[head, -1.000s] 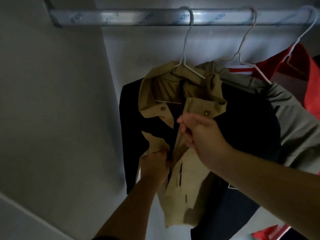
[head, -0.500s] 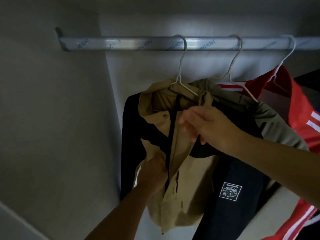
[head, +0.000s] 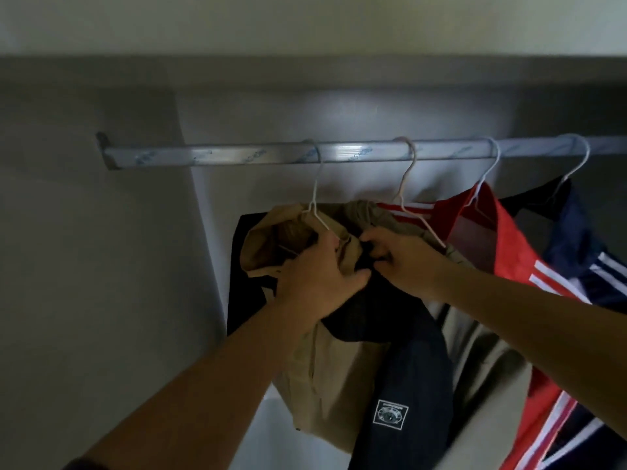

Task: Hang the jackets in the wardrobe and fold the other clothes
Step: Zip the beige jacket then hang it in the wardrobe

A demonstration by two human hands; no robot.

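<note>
The tan and navy jacket (head: 339,385) hangs at the left end of the shiny metal rail (head: 237,157), beside a red striped jacket (head: 509,252). Its soft matte cloth falls in loose folds from a thin white wire hanger (head: 314,195). Both hands have climbed from the front opening to the collar, where the left hand (head: 315,279) curls round tan cloth and the right hand (head: 400,262) pinches the dark edge. So I judge this jacket is hung and only being straightened.

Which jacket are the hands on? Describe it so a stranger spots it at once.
Find the metal wardrobe rail and its leftmost white wire hanger. The tan-and-navy jacket hangs there, with the left hand and right hand gripping it near the collar. Unlike the red striped jacket further right, it carries a small square white badge low on its navy panel.
</note>
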